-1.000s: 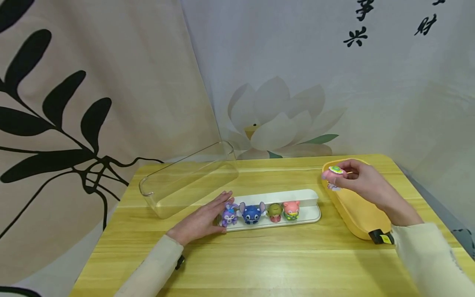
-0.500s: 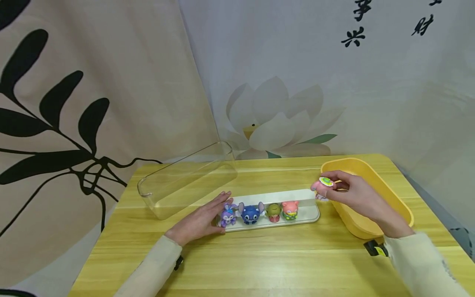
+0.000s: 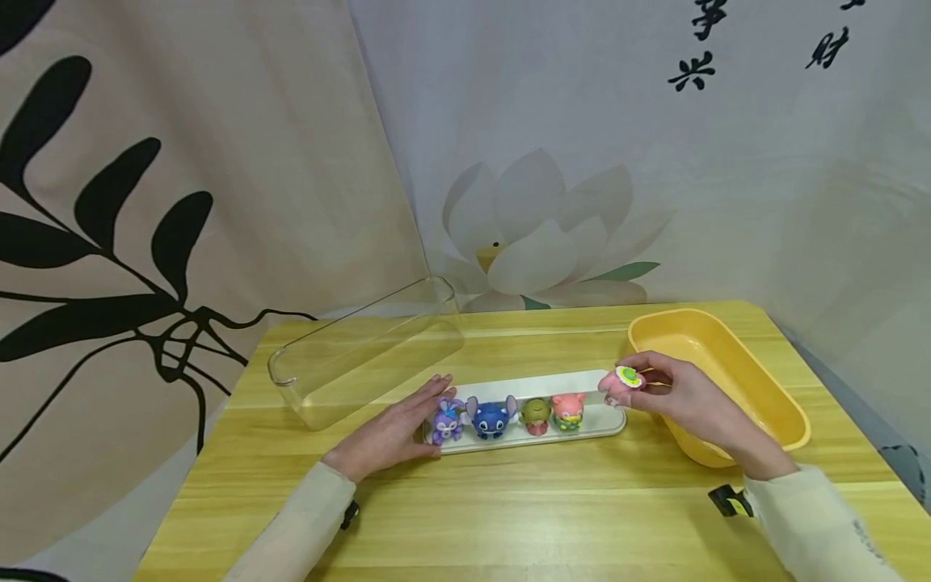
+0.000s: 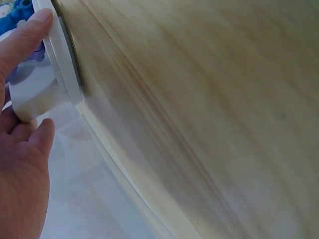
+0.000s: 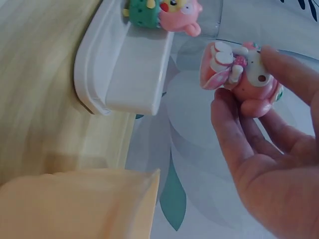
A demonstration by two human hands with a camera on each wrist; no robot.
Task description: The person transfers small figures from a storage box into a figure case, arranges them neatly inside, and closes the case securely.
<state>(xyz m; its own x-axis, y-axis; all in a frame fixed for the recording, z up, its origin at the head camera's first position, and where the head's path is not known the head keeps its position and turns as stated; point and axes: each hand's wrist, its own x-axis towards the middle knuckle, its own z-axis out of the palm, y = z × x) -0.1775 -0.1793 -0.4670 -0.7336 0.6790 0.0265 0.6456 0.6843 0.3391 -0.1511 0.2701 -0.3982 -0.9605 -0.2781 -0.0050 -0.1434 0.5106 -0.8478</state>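
My right hand (image 3: 691, 404) pinches a pink figurine (image 3: 622, 383) with a yellow-and-green flower-like disc on top. It is held in the air at the right end of a white stepped display base (image 3: 605, 419). In the right wrist view the figurine (image 5: 244, 74) shows a white face and a pink-and-white body. My left hand (image 3: 389, 432) grips the base's left end, thumb at the front rim and fingers behind. On the base stand a purple rabbit figurine (image 3: 447, 422), a blue big-eared figurine (image 3: 491, 418), an olive-green figurine (image 3: 536, 415) and a pink-and-green figurine (image 3: 568, 411).
A yellow tub (image 3: 781, 404) stands at the right of the wooden table (image 3: 524, 509), partly behind my right hand. At the back left lies a clear rectangular cover (image 3: 378, 356). A printed curtain (image 3: 582, 121) hangs behind the table.
My right hand has moved left and slightly down from over the yellow tub, bringing the pink figurine to the white base's right end. My left hand stays at the base's left end.
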